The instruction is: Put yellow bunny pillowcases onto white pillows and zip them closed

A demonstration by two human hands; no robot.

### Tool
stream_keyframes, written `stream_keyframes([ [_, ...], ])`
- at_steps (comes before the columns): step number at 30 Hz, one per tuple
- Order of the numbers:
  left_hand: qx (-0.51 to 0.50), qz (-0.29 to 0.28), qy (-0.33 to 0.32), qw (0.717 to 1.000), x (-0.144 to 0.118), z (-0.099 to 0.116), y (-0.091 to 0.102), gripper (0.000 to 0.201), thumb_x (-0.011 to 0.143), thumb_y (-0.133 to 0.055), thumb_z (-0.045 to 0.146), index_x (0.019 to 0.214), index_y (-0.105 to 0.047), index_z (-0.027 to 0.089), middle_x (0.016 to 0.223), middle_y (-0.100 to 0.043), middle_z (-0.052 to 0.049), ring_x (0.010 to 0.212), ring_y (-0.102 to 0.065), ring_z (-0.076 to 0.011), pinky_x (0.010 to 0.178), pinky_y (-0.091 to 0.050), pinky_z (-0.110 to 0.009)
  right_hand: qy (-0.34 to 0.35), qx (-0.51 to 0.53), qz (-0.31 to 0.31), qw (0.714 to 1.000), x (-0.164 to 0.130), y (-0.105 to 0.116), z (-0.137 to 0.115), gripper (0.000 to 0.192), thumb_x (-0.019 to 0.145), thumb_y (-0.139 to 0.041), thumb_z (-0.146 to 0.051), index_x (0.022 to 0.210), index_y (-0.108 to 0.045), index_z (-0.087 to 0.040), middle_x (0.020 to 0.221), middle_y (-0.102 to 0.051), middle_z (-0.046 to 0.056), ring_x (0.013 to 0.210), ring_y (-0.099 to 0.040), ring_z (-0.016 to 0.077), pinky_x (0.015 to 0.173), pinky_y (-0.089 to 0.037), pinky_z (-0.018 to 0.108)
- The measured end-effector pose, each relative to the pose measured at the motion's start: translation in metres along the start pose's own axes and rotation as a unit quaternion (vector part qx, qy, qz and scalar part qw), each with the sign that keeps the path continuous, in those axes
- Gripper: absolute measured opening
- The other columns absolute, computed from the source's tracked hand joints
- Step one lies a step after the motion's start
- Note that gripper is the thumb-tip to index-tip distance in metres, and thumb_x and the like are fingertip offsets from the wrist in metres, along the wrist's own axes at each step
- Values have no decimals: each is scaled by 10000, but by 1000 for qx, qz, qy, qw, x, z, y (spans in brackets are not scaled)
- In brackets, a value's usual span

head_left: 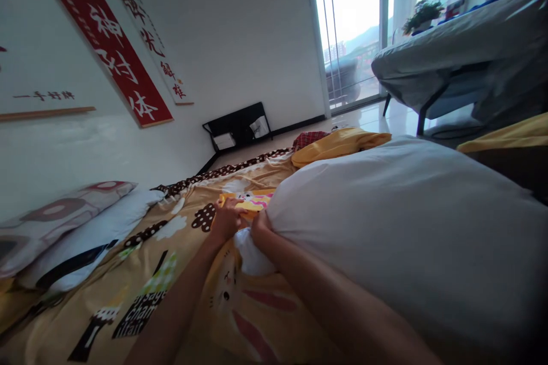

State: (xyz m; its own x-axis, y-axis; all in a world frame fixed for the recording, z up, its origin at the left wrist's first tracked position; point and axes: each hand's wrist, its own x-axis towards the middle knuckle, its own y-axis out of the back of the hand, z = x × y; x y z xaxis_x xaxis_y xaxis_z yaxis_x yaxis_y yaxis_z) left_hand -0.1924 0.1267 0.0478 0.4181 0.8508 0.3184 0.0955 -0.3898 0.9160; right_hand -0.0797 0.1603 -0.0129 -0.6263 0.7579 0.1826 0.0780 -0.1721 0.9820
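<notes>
A large, plump white pillow (385,222) fills the right side of the view. Under and beyond it lies a yellow pillowcase (265,308) printed with rabbit faces and pink ears. My left hand (229,218) is closed on the pillowcase's far part, where a bright yellow edge shows. Right beside it, my right hand (260,227) has its fingers curled around the pillow's near left edge; the fingertips are partly hidden. A small white bulge of fabric sticks out below my right wrist, over the pillowcase.
A tan patterned blanket (184,228) covers the bed. Two pillows (94,234) lean along the wall at left. Yellow clothing (338,145) and red plaid cloth (308,138) lie at the far edge. A covered table (462,28) stands at right, near a glass door (351,11).
</notes>
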Motion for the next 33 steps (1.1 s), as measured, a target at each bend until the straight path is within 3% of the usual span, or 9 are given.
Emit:
stream_keyframes([
  [4,-21,9,13,1000,-17,16,9,408,810,-468,101,1071,-711,299,1233,-634,-55,1174,-495,-289,1018,-264,-553,-141,-26,-51,988,8,12,20,347,912,-577,-349,1201,-564,-159,1206,-579,88,1049,-586,213,885,-508,439],
  [9,-47,-45,109,992,-57,19,0,669,720,-464,53,1370,-469,210,1305,-574,-112,1182,-509,-276,991,-332,-493,-190,-23,-44,981,2,25,33,337,913,-575,-357,1183,-578,-156,1204,-588,87,1068,-582,218,913,-491,459],
  [12,-104,-40,166,980,-68,19,11,612,702,-492,64,1301,-511,186,1247,-610,-96,1134,-554,-239,962,-386,-397,-160,-36,-17,986,-9,30,22,295,914,-575,-332,1140,-610,-145,1173,-622,83,1086,-586,219,960,-455,477],
  [16,-112,10,151,982,-60,30,38,347,761,-478,63,1057,-618,177,1066,-664,-70,995,-609,-201,859,-441,-293,-89,-71,57,992,-41,38,-11,309,922,-492,-160,1179,-621,-46,1245,-604,207,1218,-521,274,1074,-319,497],
  [19,-119,32,153,981,-50,38,49,241,774,-508,82,968,-615,177,998,-667,-56,925,-619,-197,812,-451,-290,-32,-87,114,989,-80,46,-35,402,924,-449,-161,1281,-554,-10,1369,-496,239,1297,-445,294,1080,-321,472],
  [22,-141,47,152,977,-46,41,50,209,748,-547,87,929,-612,167,920,-665,-52,871,-618,-194,788,-452,-291,18,-71,135,988,-117,53,-42,361,912,-465,-179,1226,-608,-73,1259,-602,199,1155,-564,300,990,-412,488],
  [24,-168,52,141,974,-46,44,48,194,725,-550,70,885,-616,158,868,-661,-48,817,-615,-185,757,-454,-285,59,-28,89,994,-127,59,-32,284,910,-467,-189,1085,-677,-112,1054,-695,161,968,-649,290,882,-471,480],
  [27,-231,87,119,962,-43,50,50,178,706,-535,43,815,-619,156,805,-654,-31,761,-607,-164,728,-457,-268,98,39,0,994,-112,67,-12,236,898,-486,-188,949,-709,-126,919,-720,126,863,-674,255,782,-504,374],
  [33,-285,174,137,933,-34,59,53,169,678,-535,41,767,-618,157,761,-632,-12,734,-597,-153,728,-465,-271,72,78,1,994,-68,71,-11,332,902,-406,-95,1151,-622,-54,1209,-629,186,1084,-606,233,867,-477,302],
])
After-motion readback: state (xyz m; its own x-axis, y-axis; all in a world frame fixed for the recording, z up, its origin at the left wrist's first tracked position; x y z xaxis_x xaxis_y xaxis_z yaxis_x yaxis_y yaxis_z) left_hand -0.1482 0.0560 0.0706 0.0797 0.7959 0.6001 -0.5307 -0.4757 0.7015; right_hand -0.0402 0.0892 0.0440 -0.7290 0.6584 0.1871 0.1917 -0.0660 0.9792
